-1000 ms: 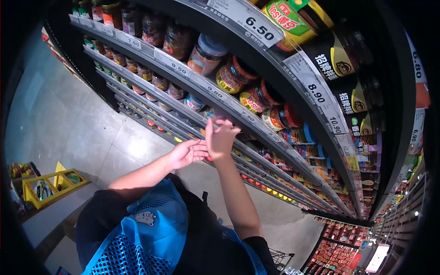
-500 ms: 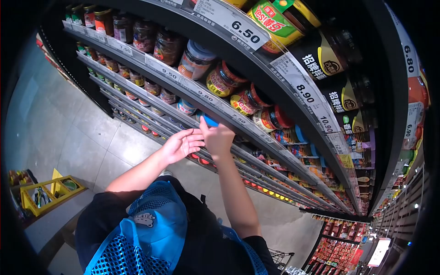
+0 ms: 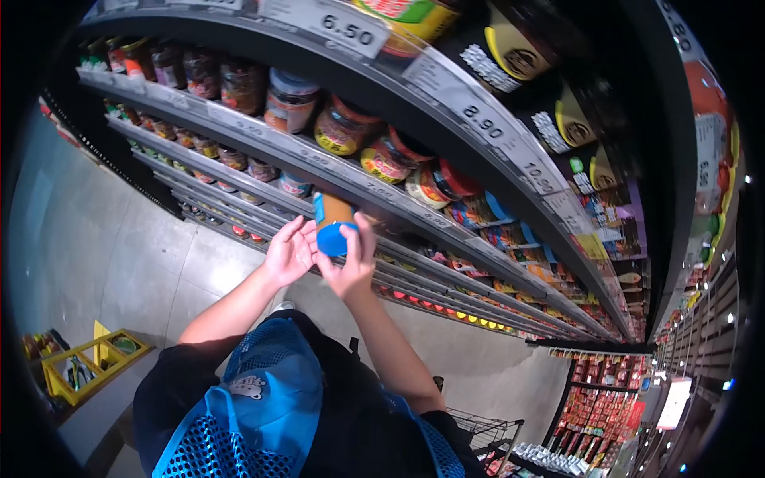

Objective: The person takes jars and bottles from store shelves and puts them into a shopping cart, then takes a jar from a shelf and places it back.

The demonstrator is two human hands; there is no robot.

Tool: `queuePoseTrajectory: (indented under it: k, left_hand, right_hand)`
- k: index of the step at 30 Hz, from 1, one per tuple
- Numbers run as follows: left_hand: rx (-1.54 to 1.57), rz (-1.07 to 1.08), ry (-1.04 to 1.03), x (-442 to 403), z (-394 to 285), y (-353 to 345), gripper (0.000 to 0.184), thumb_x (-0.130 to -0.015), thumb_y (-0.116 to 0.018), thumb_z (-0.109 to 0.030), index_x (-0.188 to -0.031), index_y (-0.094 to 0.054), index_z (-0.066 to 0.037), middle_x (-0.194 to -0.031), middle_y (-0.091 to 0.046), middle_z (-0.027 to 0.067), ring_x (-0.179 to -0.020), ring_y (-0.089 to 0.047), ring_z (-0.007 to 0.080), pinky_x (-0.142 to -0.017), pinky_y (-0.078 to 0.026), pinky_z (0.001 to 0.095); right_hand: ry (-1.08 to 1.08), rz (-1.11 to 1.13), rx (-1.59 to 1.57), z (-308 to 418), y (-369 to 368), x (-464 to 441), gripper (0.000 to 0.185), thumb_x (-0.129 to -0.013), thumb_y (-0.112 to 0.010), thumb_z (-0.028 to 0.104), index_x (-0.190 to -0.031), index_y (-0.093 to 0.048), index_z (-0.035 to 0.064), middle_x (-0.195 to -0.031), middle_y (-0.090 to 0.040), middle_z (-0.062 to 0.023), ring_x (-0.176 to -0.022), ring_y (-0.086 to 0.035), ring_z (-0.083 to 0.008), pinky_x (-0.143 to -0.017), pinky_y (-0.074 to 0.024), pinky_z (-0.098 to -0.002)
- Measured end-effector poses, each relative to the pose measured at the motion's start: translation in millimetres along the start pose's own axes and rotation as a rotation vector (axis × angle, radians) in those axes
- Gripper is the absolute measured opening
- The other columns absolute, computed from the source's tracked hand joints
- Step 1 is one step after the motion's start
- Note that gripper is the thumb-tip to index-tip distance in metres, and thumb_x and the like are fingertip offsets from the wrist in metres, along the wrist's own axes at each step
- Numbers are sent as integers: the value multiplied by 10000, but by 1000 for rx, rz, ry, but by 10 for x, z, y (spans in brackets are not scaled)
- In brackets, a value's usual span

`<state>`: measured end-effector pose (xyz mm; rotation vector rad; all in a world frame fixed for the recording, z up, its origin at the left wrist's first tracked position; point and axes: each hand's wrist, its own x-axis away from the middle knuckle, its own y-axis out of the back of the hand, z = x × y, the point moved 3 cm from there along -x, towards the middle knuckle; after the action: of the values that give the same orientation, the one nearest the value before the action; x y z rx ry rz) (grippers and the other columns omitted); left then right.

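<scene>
A brown jar with a blue lid (image 3: 334, 225) is tilted in front of the lower shelves, its lid toward me. My right hand (image 3: 354, 261) is wrapped round its lid end, thumb and fingers on either side. Just left of the jar, my left hand (image 3: 290, 250) is open, palm turned up, fingertips close to the lid; whether they touch it I cannot tell. Behind the hands, jars such as a yellow-labelled jar (image 3: 343, 127) stand on the shelf with price strips (image 3: 319, 153).
Shelves of jars curve from upper left to lower right. A yellow-framed stand (image 3: 100, 365) is at the lower left. A wire cart (image 3: 486, 430) stands at the bottom right, before a rack of red packages (image 3: 598, 398). Grey tiled floor (image 3: 135, 255) shows at left.
The brown jar has come out from the shelf in my right hand, which moved left and down. My left hand shifted slightly left. The view has turned, so the shelves appear further left and up.
</scene>
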<state>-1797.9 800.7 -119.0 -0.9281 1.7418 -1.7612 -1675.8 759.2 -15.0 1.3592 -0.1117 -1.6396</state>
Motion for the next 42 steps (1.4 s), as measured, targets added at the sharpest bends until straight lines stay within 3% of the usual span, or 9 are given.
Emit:
queuePoseTrajectory:
  k: [8, 11, 13, 20, 23, 30, 34, 38, 42]
  left_hand:
    - [-271, 5, 190, 120, 576, -86, 597, -999, -394, -528, -1387, -459, -79, -1322, -560, 115, -1193, -567, 236, -1017, -451, 411]
    - [-621, -169, 427, 238, 1120, 404, 439, -992, -522, -426, -1278, -524, -93, -1086, -652, 21, -930, -651, 124, -735, -546, 269]
    - [-701, -137, 559, 313, 1527, 532, 450, -997, -474, -491, -1193, -555, -95, -1017, -666, 39, -829, -645, 124, -711, -519, 263]
    - [-950, -170, 1144, 114, 2662, 600, 564, -1007, -383, -536, -1305, -515, -75, -1151, -654, 138, -997, -652, 261, -845, -508, 367]
    - [-1078, -123, 1324, -177, 3185, 765, 524, -1018, -406, -469, -1293, -503, -34, -1205, -634, 190, -1052, -638, 289, -878, -509, 388]
    - [-1153, 64, 1310, -183, 5355, 232, 463, -1039, -400, -347, -1328, -481, 6, -1240, -612, 160, -1043, -623, 226, -898, -492, 342]
    - [-1299, 185, 1715, 225, 6309, 272, 434, -1051, -378, -308, -1314, -473, 25, -1226, -608, 170, -1057, -627, 259, -901, -502, 349]
    - [-1403, 264, 1766, 409, 6763, 341, 432, -1063, -338, -290, -1313, -487, 29, -1201, -618, 148, -1061, -610, 240, -925, -477, 360]
    - [-1467, 90, 1725, 263, 6666, 586, 399, -1057, -374, -270, -1304, -494, 20, -1201, -620, 140, -1064, -619, 238, -924, -483, 346]
  right_hand:
    - [-120, 155, -202, -70, 645, 1243, 636, -646, -844, 126, -1187, -508, 120, -1356, -477, -205, -1127, -597, -395, -832, -572, -438]
    - [-345, 215, -173, -141, 1061, 1642, 716, -647, -839, 143, -1277, -500, 155, -1363, -476, -155, -1128, -601, -364, -827, -577, -426]
    - [-565, 241, -214, -238, 1322, 1999, 791, -659, -834, 151, -1364, -475, 155, -1331, -488, -176, -1166, -558, -390, -929, -519, -435]
    - [-950, 80, -195, -377, 2195, 3141, 732, -706, -816, 265, -1352, -481, 187, -1300, -504, -158, -1107, -586, -394, -899, -512, -434]
    - [-931, -185, -83, -444, 2765, 3553, 674, -713, -795, 236, -1318, -502, 184, -1219, -560, -126, -1026, -618, -377, -837, -532, -410]
    - [-1193, -668, 460, -348, 4659, 4890, 548, -670, -795, 197, -1178, -610, 106, -1141, -624, -142, -1010, -650, -314, -818, -551, -368]
    - [-1238, -1135, 991, -88, 5649, 5922, 537, -675, -782, 120, -1171, -584, 57, -1085, -613, -159, -951, -628, -335, -797, -531, -387]
    - [-1587, -1606, 1186, -15, 5881, 7241, 612, -701, -805, 138, -1234, -525, 32, -1131, -556, -174, -1040, -576, -332, -862, -490, -410]
    - [-1907, -1421, 1198, -182, 5828, 8400, 658, -709, -796, 157, -1294, -503, 86, -1176, -541, -150, -1055, -583, -351, -889, -488, -440]
